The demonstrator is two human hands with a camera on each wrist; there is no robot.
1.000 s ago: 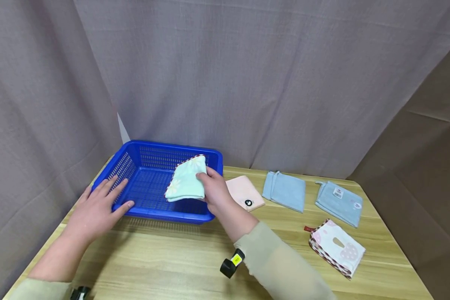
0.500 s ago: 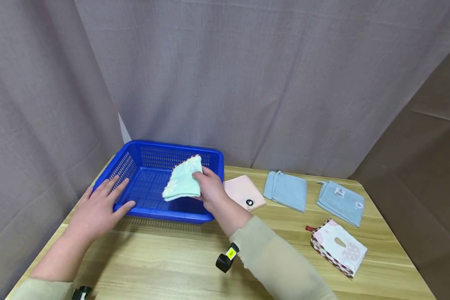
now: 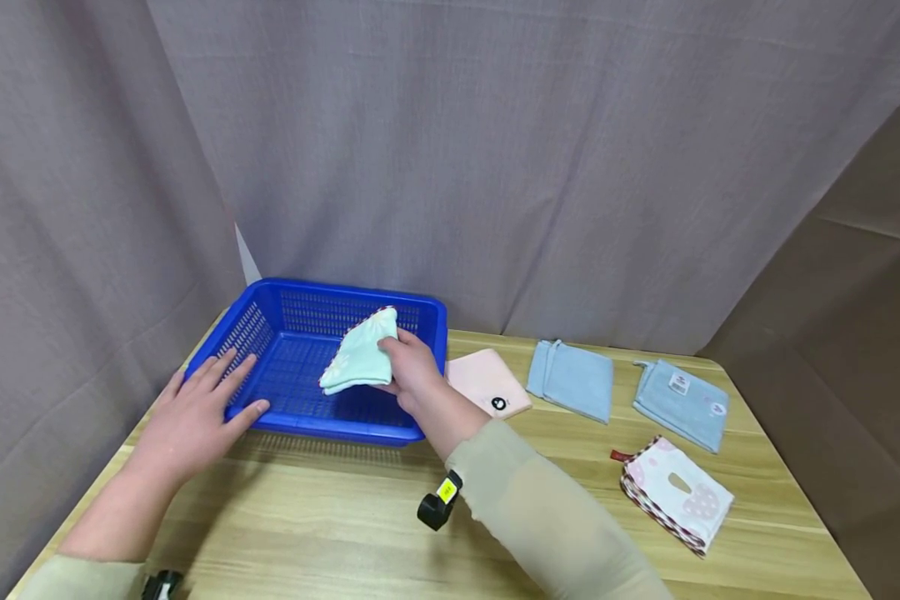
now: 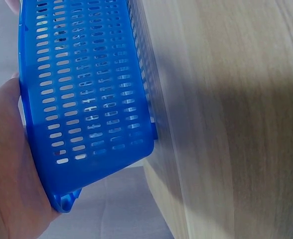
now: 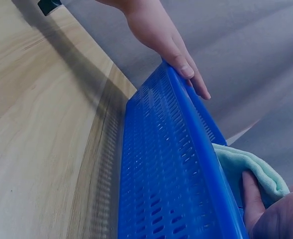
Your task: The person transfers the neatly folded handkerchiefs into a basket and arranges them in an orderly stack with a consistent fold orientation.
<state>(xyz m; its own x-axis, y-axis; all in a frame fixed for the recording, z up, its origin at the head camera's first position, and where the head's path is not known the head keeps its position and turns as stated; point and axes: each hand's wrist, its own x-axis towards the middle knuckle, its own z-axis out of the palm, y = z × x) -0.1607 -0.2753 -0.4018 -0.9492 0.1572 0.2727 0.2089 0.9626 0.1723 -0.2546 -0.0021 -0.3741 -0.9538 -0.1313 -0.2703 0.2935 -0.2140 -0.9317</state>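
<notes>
My right hand [image 3: 412,371] pinches a folded mint-green towel [image 3: 360,354] with a checked edge, thumb on top, over the right half of a blue plastic basket [image 3: 292,425]. In the right wrist view the towel [image 5: 251,169] shows just past the basket's near rim, with fingers beneath it. My left hand [image 3: 198,417] rests with spread, straight fingers on the basket's front left corner. From the left wrist, the hand [image 4: 12,164] lies along the rim of the slotted basket wall [image 4: 86,99]. The basket's floor shows bare on its left side.
Right of the basket lies a folded pink towel [image 3: 487,383]. Farther right are two folded blue towels, one plain [image 3: 577,383] and one with a label [image 3: 682,408]. A white patterned towel [image 3: 678,496] lies nearer the front right. Grey curtain [image 3: 450,167] stands behind the wooden table [image 3: 330,517].
My right hand has moved slightly left with the mint-green towel, farther over the basket. The left hand keeps its place on the basket's corner.
</notes>
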